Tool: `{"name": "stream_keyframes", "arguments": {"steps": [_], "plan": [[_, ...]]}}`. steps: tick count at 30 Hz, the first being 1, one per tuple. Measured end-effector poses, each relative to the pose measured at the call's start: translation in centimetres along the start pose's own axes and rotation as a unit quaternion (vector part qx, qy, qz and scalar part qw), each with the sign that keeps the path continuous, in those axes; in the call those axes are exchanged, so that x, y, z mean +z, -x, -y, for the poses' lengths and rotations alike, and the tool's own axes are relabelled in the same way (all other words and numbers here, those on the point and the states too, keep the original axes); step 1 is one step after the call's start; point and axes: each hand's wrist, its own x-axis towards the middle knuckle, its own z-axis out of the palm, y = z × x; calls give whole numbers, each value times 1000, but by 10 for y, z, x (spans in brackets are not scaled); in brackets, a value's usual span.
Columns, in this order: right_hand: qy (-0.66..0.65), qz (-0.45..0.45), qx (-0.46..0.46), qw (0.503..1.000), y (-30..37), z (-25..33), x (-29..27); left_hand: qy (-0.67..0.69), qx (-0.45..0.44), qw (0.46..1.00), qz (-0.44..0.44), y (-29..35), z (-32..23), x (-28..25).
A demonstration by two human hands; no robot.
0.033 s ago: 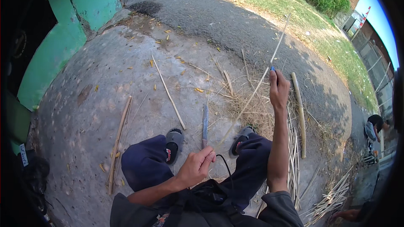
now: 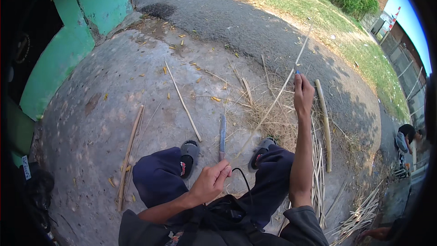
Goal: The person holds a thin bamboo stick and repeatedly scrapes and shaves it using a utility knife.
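Observation:
Between my hands stretches a long, thin pale strip of split bamboo or wood (image 2: 273,105), slanting up and away to the right. My left hand (image 2: 210,184) pinches its near end in front of my lap. My right hand (image 2: 303,94), arm stretched forward, is closed around a small blue-handled tool (image 2: 297,71). Its thin dark tip meets the strip; most of the handle is hidden in my fingers. On the ground between my feet lies a long knife (image 2: 222,136), its blade pointing away and its handle end just beyond my left hand.
Fibrous shavings (image 2: 277,120) lie ahead. Thin strips (image 2: 317,173) and a thick pole (image 2: 324,125) are on the right, another strip bundle (image 2: 359,216) at lower right. Left lie a split piece (image 2: 131,157) and a stick (image 2: 182,100). A person (image 2: 405,136) crouches far right.
My right hand has shifted slightly to the right with the blue-handled tool. The strip's far tip sits a little lower. My left hand keeps its hold in nearly the same place.

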Motion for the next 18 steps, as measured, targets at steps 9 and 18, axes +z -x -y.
{"name": "stream_keyframes", "arguments": {"steps": [9, 18], "plan": [[-270, 117, 204, 934, 70, 63, -24, -108, 2, 982, -154, 71, 11, -5], [-451, 200, 231, 838, 152, 128, -34, -145, 15, 971, -192, 133, -9, 22]]}}
